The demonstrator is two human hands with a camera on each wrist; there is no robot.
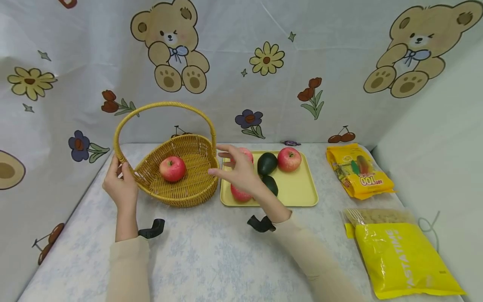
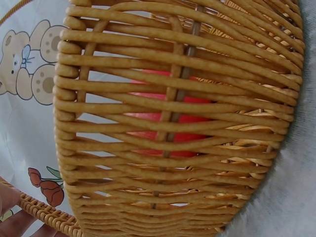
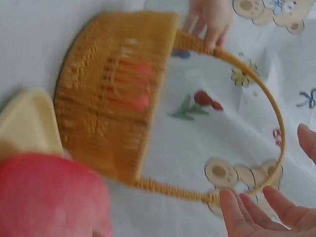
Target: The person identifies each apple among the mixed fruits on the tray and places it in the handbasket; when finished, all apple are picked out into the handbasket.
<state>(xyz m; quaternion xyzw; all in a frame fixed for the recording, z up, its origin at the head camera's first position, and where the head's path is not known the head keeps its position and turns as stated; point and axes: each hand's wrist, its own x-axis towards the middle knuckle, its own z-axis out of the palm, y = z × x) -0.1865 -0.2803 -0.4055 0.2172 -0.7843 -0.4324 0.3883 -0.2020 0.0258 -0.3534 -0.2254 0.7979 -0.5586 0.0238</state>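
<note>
A wicker basket (image 1: 200, 167) with a tall arched handle (image 1: 164, 104) stands at the left, one red apple (image 1: 172, 169) inside. My left hand (image 1: 122, 184) pinches the foot of the handle on its left side. The right wrist view also shows the left hand (image 3: 211, 19) there, fingers on the handle. My right hand (image 1: 241, 172) is by the handle's right foot, thumb and fingers spread, holding nothing; whether a fingertip touches the handle I cannot tell. Beneath it lies a yellow tray (image 1: 298, 188) with several red apples (image 1: 289, 159) and two dark green avocados (image 1: 267, 163).
On the right lie a yellow candy-like packet (image 1: 360, 172) and a larger yellow pasta bag (image 1: 403, 256). A patterned cloth (image 1: 226, 63) hangs behind the table and along its left side. A small purple wrapped item (image 1: 290, 143) sits behind the tray.
</note>
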